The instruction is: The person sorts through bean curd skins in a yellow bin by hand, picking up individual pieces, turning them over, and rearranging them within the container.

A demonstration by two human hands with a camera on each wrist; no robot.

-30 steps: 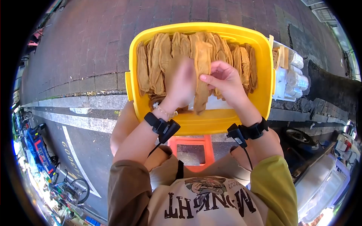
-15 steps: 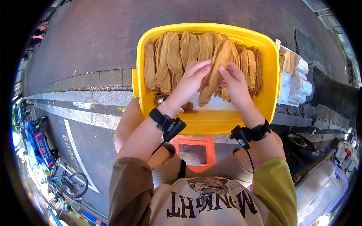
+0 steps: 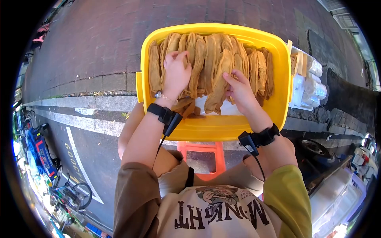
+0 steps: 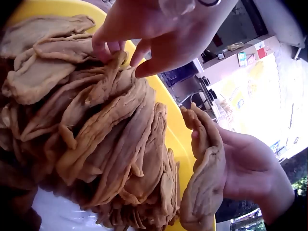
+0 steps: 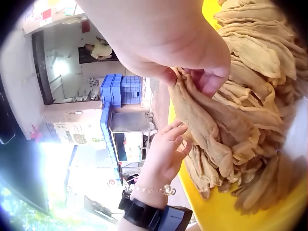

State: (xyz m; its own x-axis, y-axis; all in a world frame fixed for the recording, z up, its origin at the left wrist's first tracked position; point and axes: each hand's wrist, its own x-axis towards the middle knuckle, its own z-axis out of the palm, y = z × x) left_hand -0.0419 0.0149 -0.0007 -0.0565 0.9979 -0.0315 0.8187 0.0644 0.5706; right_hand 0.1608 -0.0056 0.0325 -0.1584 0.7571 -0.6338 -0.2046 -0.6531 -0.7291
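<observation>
Wrinkled, folded tan-brown strips [image 3: 199, 65], soft and leathery looking, stand packed in a row inside a yellow tub [image 3: 214, 133]. My right hand [image 3: 243, 93] pinches one strip [image 3: 219, 85] by thumb and fingers, tilted in front of the row; in the left wrist view this folded strip [image 4: 204, 180] hangs along the palm. Toward the left of the row, my left hand [image 3: 176, 75] reaches in from above. Its fingertips [image 4: 140, 71] pinch the upper end of another strip [image 4: 115, 65] that still stands among the others.
Smaller brown pieces [image 3: 190, 109] lie at the tub's near left, beside a white patch of the bottom. Right of the tub is a white crate [image 3: 297, 93] with clear plastic containers [image 3: 315, 87]. An orange stool [image 3: 202, 148] shows below the tub's near rim.
Both hands were at one strip before; now the left hand has moved off left to the row. The right hand keeps the strip, slightly lower and more to the left.
</observation>
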